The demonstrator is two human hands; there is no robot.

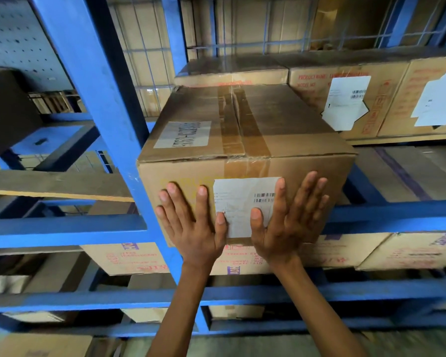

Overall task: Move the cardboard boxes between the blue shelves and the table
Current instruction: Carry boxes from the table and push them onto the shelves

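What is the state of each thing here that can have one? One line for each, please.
cardboard box: closed, top taped shut, upright.
left hand: open, fingers straight, pressing the box's front face.
right hand: open, fingers straight, pressing the same face.
label: stuck on that face, thumbs partly over it.
neighbouring boxes: closed, resting on the shelf.
blue shelves: loaded with boxes on several levels.

Warehouse — blue shelves (108,228), labelled cardboard boxes (345,99)
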